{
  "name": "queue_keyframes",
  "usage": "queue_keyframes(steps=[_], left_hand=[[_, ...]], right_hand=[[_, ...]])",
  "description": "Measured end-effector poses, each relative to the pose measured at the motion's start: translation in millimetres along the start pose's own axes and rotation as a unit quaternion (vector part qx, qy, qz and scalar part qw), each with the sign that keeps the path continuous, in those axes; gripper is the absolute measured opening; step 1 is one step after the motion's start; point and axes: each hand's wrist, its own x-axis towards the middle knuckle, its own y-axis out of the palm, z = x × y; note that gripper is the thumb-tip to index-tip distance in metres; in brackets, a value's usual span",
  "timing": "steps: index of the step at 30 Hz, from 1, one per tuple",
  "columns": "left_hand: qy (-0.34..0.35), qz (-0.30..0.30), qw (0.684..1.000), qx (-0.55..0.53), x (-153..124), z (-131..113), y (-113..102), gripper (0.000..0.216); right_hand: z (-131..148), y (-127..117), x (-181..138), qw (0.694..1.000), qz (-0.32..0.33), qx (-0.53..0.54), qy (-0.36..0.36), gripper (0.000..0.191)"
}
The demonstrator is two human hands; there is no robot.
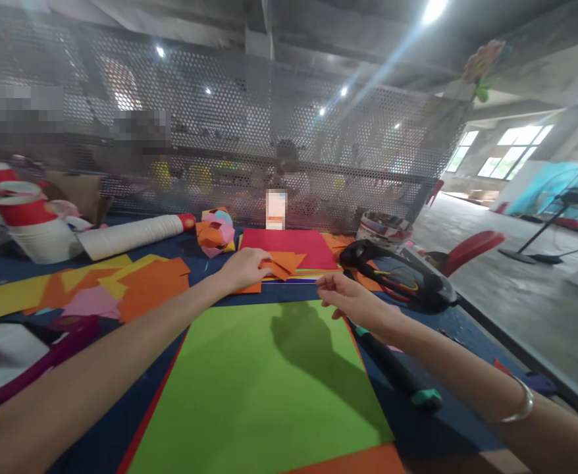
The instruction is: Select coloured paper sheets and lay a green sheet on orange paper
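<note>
My left hand [243, 269] is closed at the edge of some folded or cut orange paper pieces [285, 263], which lie over a red sheet [289, 243] at the back of the table. Across from it, my right hand [344, 297] hovers above the far right corner of a large green sheet [264, 388]. Its fingers are loosely bent and apart, with nothing visible in them. Red and orange sheets peek out from under the green one. Just beyond it lies a stack of coloured paper, partly hidden by the red sheet.
Scattered orange paper [155, 286], stacked paper cups [135, 237] and a purple-edged object [76, 329] are on the left. A folded paper ball [214, 232] stands behind. On the right are a black-handled tool [397, 368], a black device [400, 273] and a round tin [386, 228]. Perforated metal panels [220, 125] rise behind.
</note>
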Motion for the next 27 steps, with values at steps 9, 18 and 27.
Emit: queue_keyframes(steps=[9, 18, 27], left_hand=[[-0.037, 0.070, 0.995, 0.066, -40.1, 7.4, -6.1, 0.040], [-0.058, 0.055, 0.990, 0.117, -48.5, -7.9, -4.1, 0.027], [-0.057, -0.122, 0.989, 0.064, -35.8, -23.3, -62.9, 0.020]], right_hand=[[-4.8, 6.9, -17.0, 0.994, 0.095, -0.027, -0.037, 0.025], [-5.1, 4.4, -63.1, 0.989, 0.116, -0.075, -0.059, 0.030], [-13.8, 9.8, -124.6, 0.978, 0.074, -0.076, -0.178, 0.027]])
